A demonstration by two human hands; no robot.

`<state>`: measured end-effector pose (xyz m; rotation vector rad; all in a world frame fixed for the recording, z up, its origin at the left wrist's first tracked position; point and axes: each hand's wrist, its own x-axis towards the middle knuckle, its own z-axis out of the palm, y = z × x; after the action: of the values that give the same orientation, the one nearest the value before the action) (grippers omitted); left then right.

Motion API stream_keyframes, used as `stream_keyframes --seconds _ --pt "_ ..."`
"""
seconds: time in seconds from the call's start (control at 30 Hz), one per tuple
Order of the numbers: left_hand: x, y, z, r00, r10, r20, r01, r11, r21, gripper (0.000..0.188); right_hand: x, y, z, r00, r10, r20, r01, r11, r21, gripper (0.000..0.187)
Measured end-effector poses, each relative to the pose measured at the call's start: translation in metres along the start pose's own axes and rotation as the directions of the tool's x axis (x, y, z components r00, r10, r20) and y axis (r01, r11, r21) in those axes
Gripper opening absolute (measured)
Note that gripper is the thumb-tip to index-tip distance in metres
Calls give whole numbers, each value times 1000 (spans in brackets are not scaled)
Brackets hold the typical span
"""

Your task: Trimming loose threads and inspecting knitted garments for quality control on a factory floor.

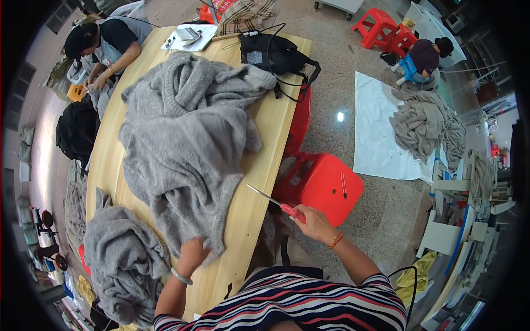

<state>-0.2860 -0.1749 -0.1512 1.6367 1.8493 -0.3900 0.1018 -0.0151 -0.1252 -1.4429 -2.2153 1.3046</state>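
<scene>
A grey knitted sweater [187, 143] lies spread and rumpled along the wooden table. At its near end, my left hand [193, 252] is closed on the fabric beside a ribbed edge, its fingertips partly hidden. To the right, past the table's edge, my right hand [314, 225] is wrapped round the red handle of a tool with a slim metal shaft [264, 194]. The shaft points up and left toward the sweater without touching it; I cannot tell the tool's exact kind. Another grey knitted piece [124, 256] is heaped at the near left.
A red stool [326, 187] with a thin pointed item on its seat stands right of the wooden table [259, 176]. A black bag [270, 52] and papers [189, 37] occupy the far end. Co-workers sit at far left and far right, near a grey garment pile [425, 124].
</scene>
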Motion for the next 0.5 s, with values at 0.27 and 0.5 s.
stream_keyframes --seconds 0.27,0.5 --pt "185 93 -77 524 -492 -695 -327 637 -698 54 5 12 -28 995 92 -45 -90 995 29 24" --pt "219 50 -1 610 -650 -453 -563 47 -825 43 6 12 -37 984 163 68 -161 986 -40 26"
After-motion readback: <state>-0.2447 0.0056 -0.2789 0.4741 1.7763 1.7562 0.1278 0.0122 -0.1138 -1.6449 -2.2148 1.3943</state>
